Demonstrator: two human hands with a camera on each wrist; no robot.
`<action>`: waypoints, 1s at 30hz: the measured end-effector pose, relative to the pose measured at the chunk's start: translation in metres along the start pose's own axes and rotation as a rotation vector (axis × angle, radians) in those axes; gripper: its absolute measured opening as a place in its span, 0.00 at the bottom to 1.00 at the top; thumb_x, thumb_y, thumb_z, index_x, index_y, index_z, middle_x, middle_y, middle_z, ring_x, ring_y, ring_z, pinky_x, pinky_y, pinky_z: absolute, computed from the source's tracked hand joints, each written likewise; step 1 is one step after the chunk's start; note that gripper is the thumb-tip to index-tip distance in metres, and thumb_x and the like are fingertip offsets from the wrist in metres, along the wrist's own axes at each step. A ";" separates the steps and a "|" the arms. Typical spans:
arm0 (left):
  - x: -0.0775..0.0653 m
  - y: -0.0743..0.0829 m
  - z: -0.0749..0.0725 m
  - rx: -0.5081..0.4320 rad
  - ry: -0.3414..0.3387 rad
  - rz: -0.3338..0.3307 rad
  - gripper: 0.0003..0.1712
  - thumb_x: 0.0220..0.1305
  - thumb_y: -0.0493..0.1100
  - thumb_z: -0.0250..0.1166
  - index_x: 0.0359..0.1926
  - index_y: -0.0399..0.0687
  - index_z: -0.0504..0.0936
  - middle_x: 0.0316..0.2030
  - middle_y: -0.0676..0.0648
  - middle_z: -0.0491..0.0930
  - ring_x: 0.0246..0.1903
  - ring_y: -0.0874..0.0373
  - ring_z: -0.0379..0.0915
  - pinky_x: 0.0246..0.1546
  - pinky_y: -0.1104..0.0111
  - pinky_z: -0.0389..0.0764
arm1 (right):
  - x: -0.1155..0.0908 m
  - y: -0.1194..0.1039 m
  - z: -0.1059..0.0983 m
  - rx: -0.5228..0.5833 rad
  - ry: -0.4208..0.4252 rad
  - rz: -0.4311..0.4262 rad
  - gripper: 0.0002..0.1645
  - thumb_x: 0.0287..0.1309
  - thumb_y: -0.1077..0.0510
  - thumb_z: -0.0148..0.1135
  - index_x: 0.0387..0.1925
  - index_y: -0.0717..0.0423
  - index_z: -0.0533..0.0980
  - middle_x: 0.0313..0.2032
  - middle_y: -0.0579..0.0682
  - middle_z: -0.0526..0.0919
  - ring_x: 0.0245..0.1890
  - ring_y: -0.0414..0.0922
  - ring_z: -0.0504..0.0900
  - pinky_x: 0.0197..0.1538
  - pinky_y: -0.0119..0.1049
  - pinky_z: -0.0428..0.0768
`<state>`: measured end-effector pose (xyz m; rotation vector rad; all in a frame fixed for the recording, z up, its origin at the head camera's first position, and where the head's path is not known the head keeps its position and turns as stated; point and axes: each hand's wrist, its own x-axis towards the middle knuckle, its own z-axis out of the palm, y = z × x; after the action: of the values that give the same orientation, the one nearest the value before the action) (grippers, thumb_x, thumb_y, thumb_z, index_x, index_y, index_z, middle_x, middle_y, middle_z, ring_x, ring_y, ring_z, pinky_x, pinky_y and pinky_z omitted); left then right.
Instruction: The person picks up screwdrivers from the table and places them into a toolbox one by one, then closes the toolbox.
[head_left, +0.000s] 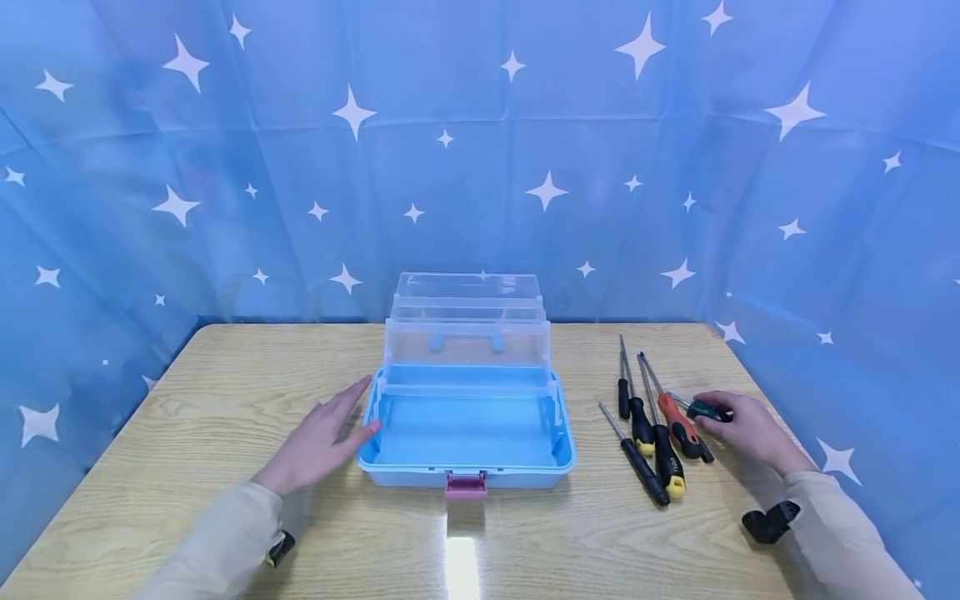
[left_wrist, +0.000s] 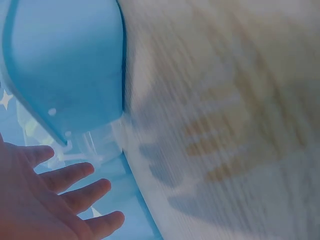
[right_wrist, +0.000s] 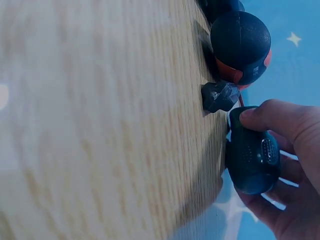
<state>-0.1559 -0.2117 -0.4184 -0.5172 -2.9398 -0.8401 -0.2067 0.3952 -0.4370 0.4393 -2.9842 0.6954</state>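
Roughly crosswise, green screwdriver [head_left: 704, 410], shaft leftward

The left hand [head_left: 318, 446] was extended forward, its fingers [left_wrist: 70, 175] nearly straight and slightly parted, its thumb [head_left: 367, 432] standing away from them. Behind that hand, the left arm [head_left: 217, 542], sleeved, slanted back and outward. Well to its right, the right hand [head_left: 750, 429] pinched, thumb opposite bent fingers, while the right arm [head_left: 847, 533], also sleeved, angled back and outward behind it.
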 end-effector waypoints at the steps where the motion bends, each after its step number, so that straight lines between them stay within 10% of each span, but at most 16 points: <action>1: 0.000 0.001 0.001 0.001 -0.004 0.002 0.43 0.70 0.63 0.51 0.75 0.46 0.51 0.68 0.34 0.60 0.65 0.35 0.57 0.61 0.35 0.50 | 0.000 0.000 0.000 -0.001 0.004 -0.001 0.21 0.60 0.63 0.64 0.51 0.73 0.76 0.44 0.68 0.80 0.42 0.63 0.79 0.40 0.54 0.78; 30: 0.002 0.013 0.016 -0.116 -0.113 -0.028 0.68 0.54 0.68 0.67 0.75 0.38 0.34 0.70 0.27 0.49 0.64 0.30 0.56 0.58 0.42 0.64 | 0.027 -0.022 -0.017 0.035 0.076 -0.033 0.24 0.63 0.57 0.64 0.54 0.70 0.75 0.45 0.68 0.80 0.38 0.59 0.82 0.30 0.37 0.77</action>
<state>-0.1531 -0.1922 -0.4257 -0.5487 -3.0201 -1.0221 -0.2265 0.3768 -0.4100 0.4522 -2.8908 0.7451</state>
